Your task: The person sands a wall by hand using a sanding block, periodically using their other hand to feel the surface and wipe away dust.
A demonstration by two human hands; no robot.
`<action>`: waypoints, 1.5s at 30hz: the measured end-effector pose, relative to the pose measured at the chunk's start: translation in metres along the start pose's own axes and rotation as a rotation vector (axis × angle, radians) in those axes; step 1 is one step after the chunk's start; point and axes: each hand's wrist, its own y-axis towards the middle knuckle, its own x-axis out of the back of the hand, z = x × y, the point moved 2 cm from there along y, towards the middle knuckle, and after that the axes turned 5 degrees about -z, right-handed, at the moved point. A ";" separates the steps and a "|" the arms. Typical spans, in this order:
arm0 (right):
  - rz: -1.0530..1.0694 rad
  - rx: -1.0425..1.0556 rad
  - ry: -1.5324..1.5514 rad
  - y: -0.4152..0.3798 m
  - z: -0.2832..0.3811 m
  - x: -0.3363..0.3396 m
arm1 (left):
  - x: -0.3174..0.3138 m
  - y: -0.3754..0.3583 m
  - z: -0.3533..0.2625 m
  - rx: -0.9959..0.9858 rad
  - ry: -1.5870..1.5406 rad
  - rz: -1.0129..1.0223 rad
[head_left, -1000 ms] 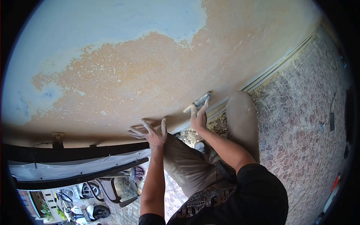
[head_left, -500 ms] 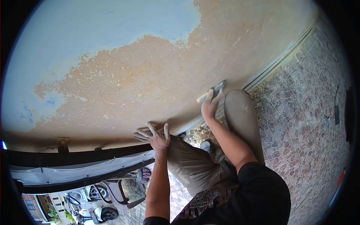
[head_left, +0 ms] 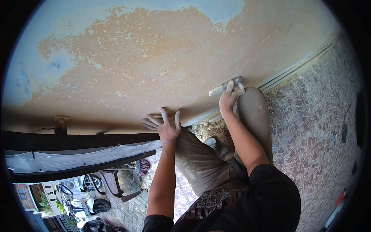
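We pinch narrow block (head_left: 220,89) in right hand (head_left: 228,99), long axis roughly along wall's (head_left: 154,69) foot; left hand (head_left: 167,132) spread, farther.

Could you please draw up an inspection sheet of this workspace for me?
Surface: wall patchy, tan with pale flecks, bluish toward the picture's upper left.
Job's things: flat tool at the wall.
Clutter: pale dust on the patterned floor; dark object and red object at far right.
Hands: left hand at the wall, fingers spread; right hand grips the tool.
Cables: thin line near the dark object, cannot tell if a cable.
Surroundings: chair and motorcycles, lower left.
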 end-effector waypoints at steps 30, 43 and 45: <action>-0.097 0.254 -0.434 0.006 -0.040 0.012 | -0.016 -0.003 0.004 -0.011 0.011 -0.091; -0.050 -0.291 -0.326 0.009 -0.104 0.022 | -0.017 -0.010 0.009 0.020 -0.007 -0.013; -0.085 -0.200 -0.222 -0.005 -0.086 0.009 | -0.021 -0.010 0.013 0.002 -0.037 -0.058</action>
